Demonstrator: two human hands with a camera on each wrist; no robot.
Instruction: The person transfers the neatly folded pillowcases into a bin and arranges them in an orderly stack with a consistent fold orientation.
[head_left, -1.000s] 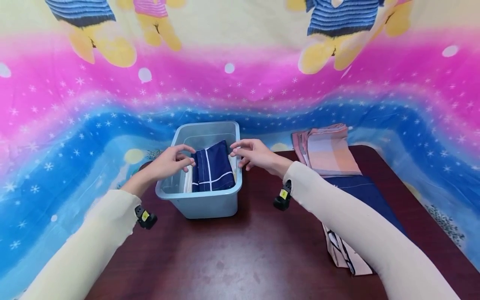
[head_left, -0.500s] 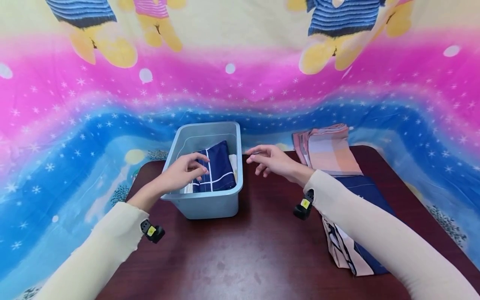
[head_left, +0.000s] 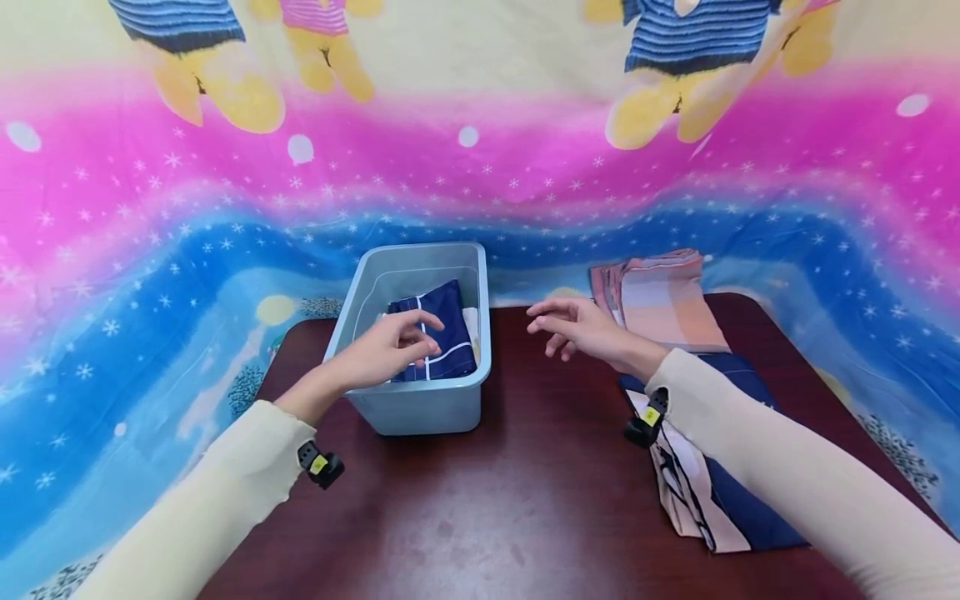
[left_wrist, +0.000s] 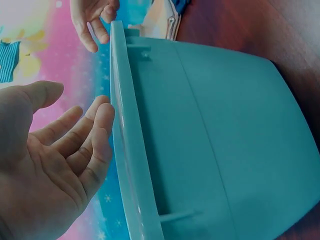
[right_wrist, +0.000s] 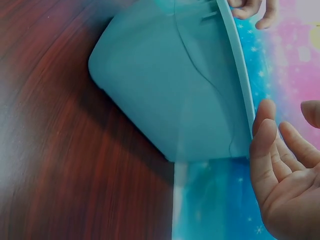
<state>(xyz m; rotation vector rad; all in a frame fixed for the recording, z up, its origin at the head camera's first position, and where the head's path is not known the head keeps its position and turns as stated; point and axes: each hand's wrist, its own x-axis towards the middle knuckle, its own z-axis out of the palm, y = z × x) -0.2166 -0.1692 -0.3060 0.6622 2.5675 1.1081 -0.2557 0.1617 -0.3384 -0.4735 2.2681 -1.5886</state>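
A grey-blue plastic bin (head_left: 420, 412) stands at the back left of the table. Inside it lies a folded navy cloth (head_left: 453, 329) with white lines, partly covered by my left hand (head_left: 378, 350). That hand hovers over the bin's near left part, its fingers loosely bent and nothing in them. To the right of the bin, my right hand (head_left: 588, 332) hangs in the air with relaxed fingers, also holding nothing. Both wrist views show the bin's outer wall (left_wrist: 195, 135) beside the bare palms; the cloth in the bin is out of sight there.
On the table's right side, a folded pink-and-peach checked cloth (head_left: 663, 304) lies at the back. Nearer is a navy cloth (head_left: 750, 508) with a pale, dark-striped folded edge (head_left: 690, 492), partly under my right forearm. A patterned curtain (head_left: 517, 200) hangs behind the dark-red table (head_left: 480, 508).
Both hands have shifted to the right. The right hand has moved from the bin's right rim out to its right side; the left has moved over the navy cloth. The bin stays put.
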